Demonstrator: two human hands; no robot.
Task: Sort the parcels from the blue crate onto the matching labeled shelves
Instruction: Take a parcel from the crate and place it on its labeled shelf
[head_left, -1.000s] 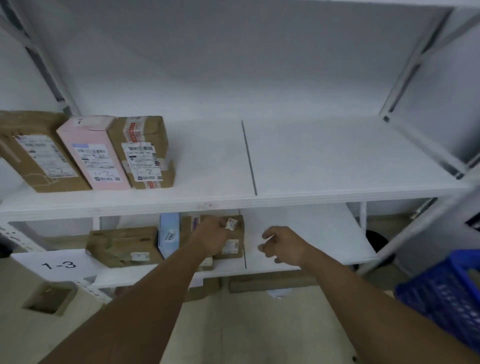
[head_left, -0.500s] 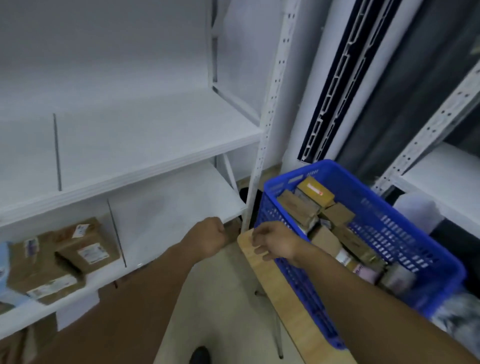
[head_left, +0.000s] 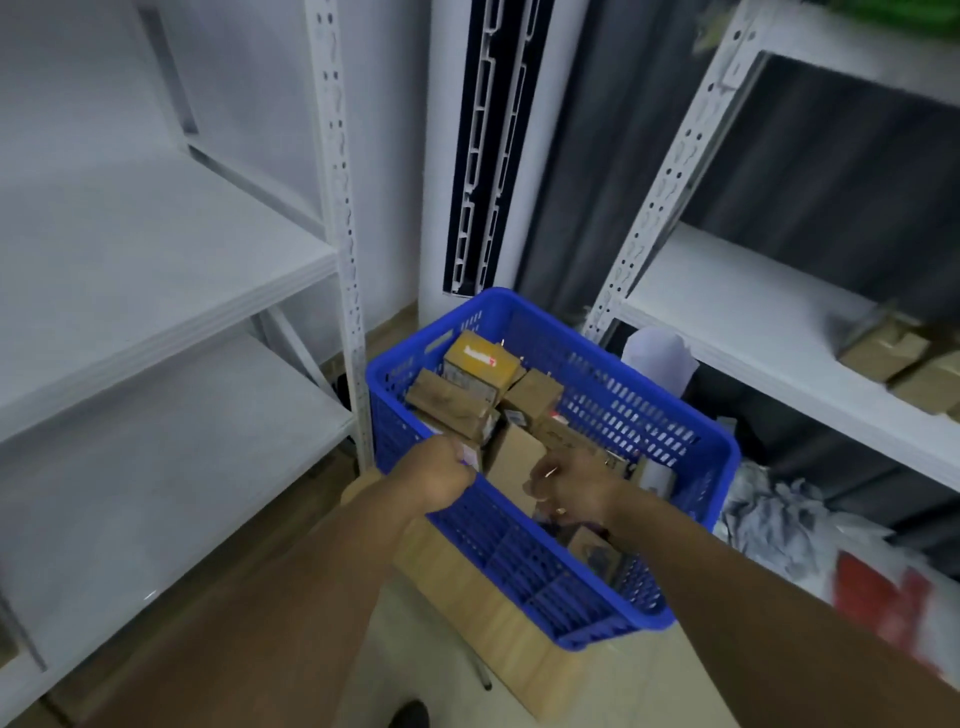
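White metal shelf (head_left: 156, 270) was left behind, left hand (head_left: 441, 475) and right hand (head_left: 571, 488) were curled among brown cardboard parcels (head_left: 452, 402) in the blue slotted plastic crate (head_left: 639, 410), grip unclear, next pick probably.

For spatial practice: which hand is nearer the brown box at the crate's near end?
Right. The right hand is just beyond the brown box, the left hand at the left rim of the crate.

Blue crate (head_left: 519, 566), one; parcels (head_left: 483, 361) inside, at least six visible; left hand (head_left: 441, 475) and right hand (head_left: 576, 488), two; white shelf racks (head_left: 156, 270), two.
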